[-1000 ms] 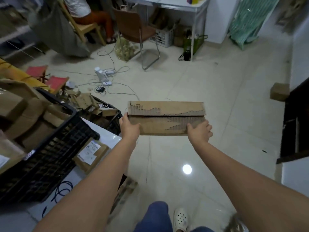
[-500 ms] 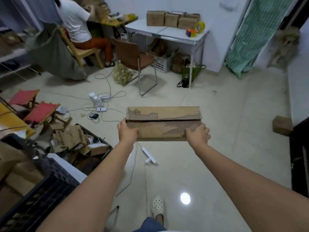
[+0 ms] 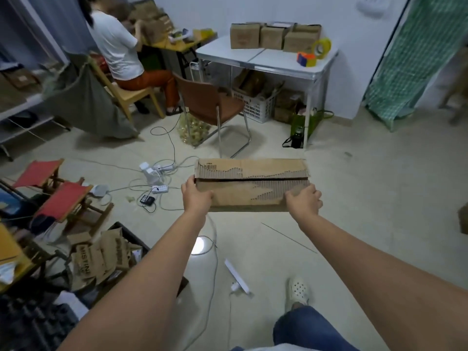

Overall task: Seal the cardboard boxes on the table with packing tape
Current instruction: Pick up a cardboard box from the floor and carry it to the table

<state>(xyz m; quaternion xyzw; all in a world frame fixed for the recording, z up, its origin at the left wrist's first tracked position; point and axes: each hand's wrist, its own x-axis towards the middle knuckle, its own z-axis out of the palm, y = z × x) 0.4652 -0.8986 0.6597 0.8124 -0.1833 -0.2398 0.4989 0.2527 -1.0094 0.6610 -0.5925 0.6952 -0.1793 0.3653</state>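
Note:
I carry a long, flat cardboard box out in front of me, its torn top flaps lying closed. My left hand grips its left end and my right hand grips its right end. Far ahead stands a white folding table with three cardboard boxes at its back. A yellow roll of packing tape and a small colourful tape dispenser sit at the table's right end.
A brown chair stands between me and the table. Cables and power strips lie on the floor to the left. A person sits at a desk at the back left. Red stools and cardboard scraps crowd the left side.
I have walked forward with the box held in both hands. The black crate at the left has slid out of view and the white table with boxes has come into view, closer.

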